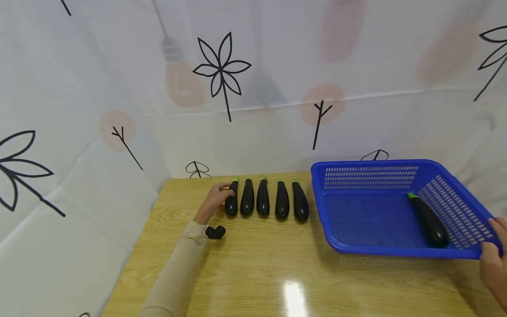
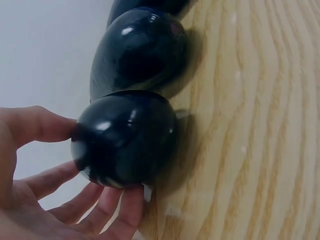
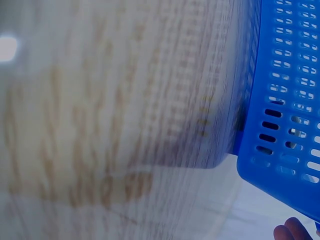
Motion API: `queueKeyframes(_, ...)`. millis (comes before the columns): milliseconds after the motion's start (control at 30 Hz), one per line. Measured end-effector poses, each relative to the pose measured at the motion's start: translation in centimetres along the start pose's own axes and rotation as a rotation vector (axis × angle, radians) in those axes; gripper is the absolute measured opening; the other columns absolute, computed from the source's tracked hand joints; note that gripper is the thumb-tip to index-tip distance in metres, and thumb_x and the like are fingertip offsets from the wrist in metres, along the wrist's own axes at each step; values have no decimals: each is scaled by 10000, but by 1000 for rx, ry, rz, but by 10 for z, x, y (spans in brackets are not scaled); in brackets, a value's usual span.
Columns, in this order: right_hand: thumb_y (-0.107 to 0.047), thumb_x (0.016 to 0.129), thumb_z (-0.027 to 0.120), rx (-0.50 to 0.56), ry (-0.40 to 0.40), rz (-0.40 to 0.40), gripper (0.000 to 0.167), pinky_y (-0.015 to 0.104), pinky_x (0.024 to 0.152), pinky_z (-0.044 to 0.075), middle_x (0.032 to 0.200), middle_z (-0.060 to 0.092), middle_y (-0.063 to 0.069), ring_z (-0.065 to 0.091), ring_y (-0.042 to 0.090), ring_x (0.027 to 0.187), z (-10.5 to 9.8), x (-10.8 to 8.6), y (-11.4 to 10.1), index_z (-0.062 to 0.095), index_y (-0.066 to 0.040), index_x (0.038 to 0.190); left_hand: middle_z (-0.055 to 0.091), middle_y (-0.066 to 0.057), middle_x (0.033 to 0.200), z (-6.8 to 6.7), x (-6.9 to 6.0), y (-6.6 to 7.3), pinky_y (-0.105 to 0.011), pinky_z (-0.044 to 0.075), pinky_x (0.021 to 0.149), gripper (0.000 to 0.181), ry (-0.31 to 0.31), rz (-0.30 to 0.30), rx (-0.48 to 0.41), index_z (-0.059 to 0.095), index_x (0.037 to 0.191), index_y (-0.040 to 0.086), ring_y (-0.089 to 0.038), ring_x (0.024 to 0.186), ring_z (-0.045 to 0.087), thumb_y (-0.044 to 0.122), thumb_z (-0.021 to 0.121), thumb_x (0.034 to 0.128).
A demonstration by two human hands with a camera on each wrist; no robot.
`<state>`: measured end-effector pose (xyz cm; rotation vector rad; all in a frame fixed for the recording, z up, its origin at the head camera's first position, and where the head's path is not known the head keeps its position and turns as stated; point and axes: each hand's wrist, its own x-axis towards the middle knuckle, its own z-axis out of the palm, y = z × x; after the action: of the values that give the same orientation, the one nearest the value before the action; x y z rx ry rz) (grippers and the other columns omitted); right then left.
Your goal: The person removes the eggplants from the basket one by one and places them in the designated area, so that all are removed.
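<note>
A row of several dark eggplants (image 1: 263, 199) with green stem ends lies on the table left of a blue basket (image 1: 364, 252). My left hand (image 1: 215, 198) is at the leftmost eggplant (image 1: 231, 206). In the left wrist view, the thumb lies on one side of that eggplant (image 2: 125, 140) and the fingers curl round its other side. My right hand (image 1: 495, 259) grips the basket's right front corner, partly cut off by the frame edge. Only its fingertips (image 3: 292, 231) show beside the basket (image 3: 285, 165) in the right wrist view. Another eggplant (image 1: 429, 222) lies inside the basket, at its right side.
The wooden table (image 1: 245, 273) ends at the back against a white cloth (image 1: 269, 145) printed with flowers, which also hangs on the left. A small black device (image 1: 215, 232) is at the left sleeve's cuff. The basket's left wall stands close to the row's rightmost eggplant (image 1: 300, 204).
</note>
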<state>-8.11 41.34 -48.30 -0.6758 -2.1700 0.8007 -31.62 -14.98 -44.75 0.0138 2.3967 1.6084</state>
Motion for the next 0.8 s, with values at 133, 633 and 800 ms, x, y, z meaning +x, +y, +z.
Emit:
queueKeyframes(133, -32, 878, 248, -1, -13, 9, 590, 468, 1133, 126, 1540, 251, 89, 212, 304, 1403, -1, -1, -5, 322, -34, 1463, 494, -187, 1330, -1, -1, -2, -365, 438, 572, 470, 23, 20, 21, 451, 1393, 72, -310, 1092, 537, 162, 543, 941)
queueKeyframes(633, -38, 884, 268, 69, 7, -71, 553, 435, 1136, 147, 1514, 307, 108, 250, 299, 1388, -6, -5, -13, 387, 7, 1422, 481, -214, 1312, 6, -10, 11, -492, 443, 916, 435, 150, 121, 117, 538, 1310, 19, -364, 1185, 476, 165, 599, 905)
queueKeyframes(800, -31, 881, 265, 39, -1, -63, 561, 459, 1134, 139, 1517, 292, 130, 240, 322, 1390, -8, -6, -14, 369, 7, 1431, 528, -168, 1236, 14, -17, 26, -469, 452, 892, 404, 140, 133, 85, 566, 1277, 42, -330, 1111, 516, 161, 595, 892)
